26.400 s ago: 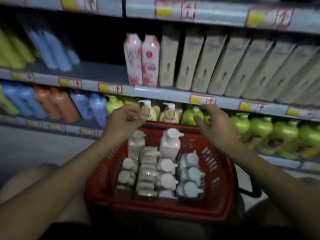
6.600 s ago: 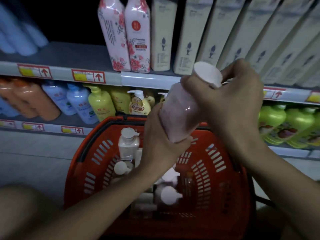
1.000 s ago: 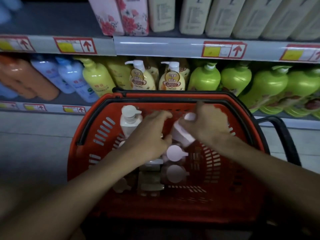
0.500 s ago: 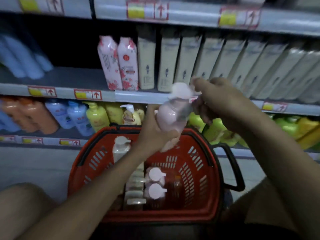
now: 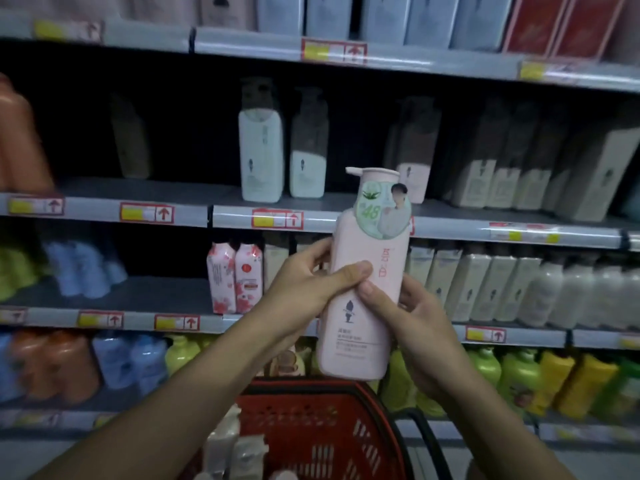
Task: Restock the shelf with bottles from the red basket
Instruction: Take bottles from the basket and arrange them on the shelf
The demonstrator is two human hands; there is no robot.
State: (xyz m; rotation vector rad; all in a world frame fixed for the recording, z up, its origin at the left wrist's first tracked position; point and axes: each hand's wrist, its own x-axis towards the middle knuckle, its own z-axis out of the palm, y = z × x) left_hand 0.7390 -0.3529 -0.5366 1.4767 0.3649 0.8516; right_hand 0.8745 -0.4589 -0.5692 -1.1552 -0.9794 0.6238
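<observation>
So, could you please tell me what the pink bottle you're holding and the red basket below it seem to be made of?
The pink bottle looks like opaque moulded plastic with a smooth, soft-sheen finish and a matching pump cap; a round, seemingly paper sticker sits near its neck. The red basket looks like rigid moulded plastic, judging by its slotted walls, with a dark handle that may be plastic or coated metal.

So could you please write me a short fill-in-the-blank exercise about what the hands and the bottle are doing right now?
1. Both hands grip a tall ____ pump bottle.
2. The left hand and right hand hold it ____, pump on top.
3. Its round sticker shows the number ____.
4. Below it sits a ____ basket.

Missing words: pink; upright; 48; red
</observation>
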